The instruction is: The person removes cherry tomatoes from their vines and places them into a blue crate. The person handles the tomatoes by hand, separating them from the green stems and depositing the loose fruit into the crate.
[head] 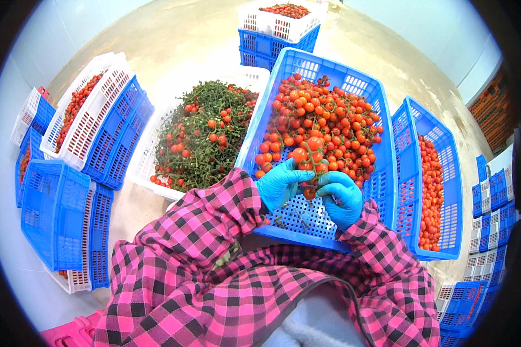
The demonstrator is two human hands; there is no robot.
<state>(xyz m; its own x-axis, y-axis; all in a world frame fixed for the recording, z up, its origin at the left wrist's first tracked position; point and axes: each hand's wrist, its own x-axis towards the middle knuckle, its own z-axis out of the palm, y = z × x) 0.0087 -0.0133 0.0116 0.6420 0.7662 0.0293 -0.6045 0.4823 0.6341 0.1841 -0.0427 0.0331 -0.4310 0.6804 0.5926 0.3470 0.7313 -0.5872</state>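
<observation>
Both my hands wear blue gloves and are raised over the near end of a blue plastic crate [389,191]. A truss of cherry tomatoes [314,157] on a green stem is gripped between the thumb and fingers of my left hand [282,182]. On the truss's lower right side, the bent fingers of my right hand [341,197] close on it; their tips are partly hidden. Behind the truss, a heap of red and orange cherry tomatoes [330,117] fills the crate's far part. Loose green stem bits [304,220] lie on the perforated floor near me.
Left of the blue crate stands a white crate [145,171] heaped with green stems [195,143] and some tomatoes. To the right is another blue crate [453,208] of loose tomatoes [430,195]. Stacked crates stand ahead [282,41], at left [117,126] and far right [490,230].
</observation>
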